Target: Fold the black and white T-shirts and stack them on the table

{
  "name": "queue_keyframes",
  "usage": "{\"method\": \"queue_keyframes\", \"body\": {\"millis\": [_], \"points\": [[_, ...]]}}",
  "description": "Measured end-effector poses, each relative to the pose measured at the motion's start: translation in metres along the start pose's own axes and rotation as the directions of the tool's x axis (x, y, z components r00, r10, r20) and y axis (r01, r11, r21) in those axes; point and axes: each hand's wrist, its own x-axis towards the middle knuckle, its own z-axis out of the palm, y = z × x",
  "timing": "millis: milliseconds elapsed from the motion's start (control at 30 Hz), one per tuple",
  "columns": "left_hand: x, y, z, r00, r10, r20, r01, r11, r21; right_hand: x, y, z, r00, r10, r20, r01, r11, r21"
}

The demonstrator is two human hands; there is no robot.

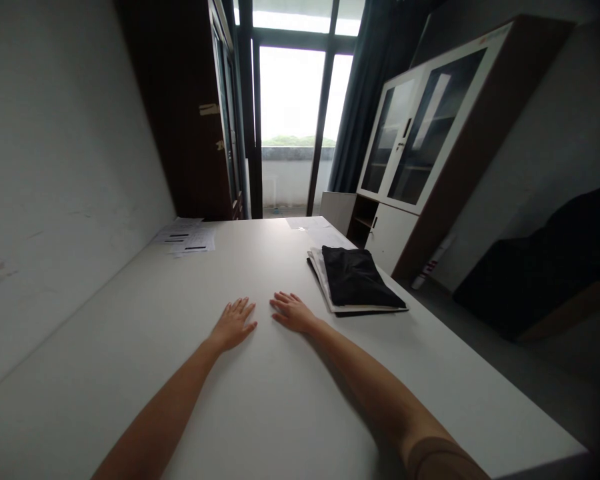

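Observation:
Both of my hands lie palm down on a white table (250,400), a small gap between them. My left hand (231,325) is flat with its fingers spread and holds nothing. Fingers apart, my right hand (293,312) rests the same way and is also bare. To the right of it, not touching, lies a stack of folded cloth: a black folded cloth (357,277) on top, with white layers (321,275) and another dark layer showing beneath.
Printed papers (193,237) lie at the table's far left, by the wall. More sheets (325,233) sit at the far right corner. A glass-door cabinet (420,133) stands beyond the right edge, a lower door ajar. A dark cabinet (180,120) stands behind, left of the window.

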Motion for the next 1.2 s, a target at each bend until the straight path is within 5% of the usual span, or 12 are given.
{"method": "queue_keyframes", "body": {"millis": [633, 1200], "points": [[0.0, 0.0, -0.001, 1.0, 0.003, -0.007, -0.003, 1.0, -0.009, 0.001, 0.0, 0.0, 1.0, 0.007, -0.001, -0.007, 1.0, -0.009], [0.0, 0.012, -0.023, 0.982, 0.069, -0.176, -0.09, 0.989, -0.115, 0.001, 0.001, 0.0, 1.0, 0.002, 0.003, -0.002, 1.0, -0.003]]}}
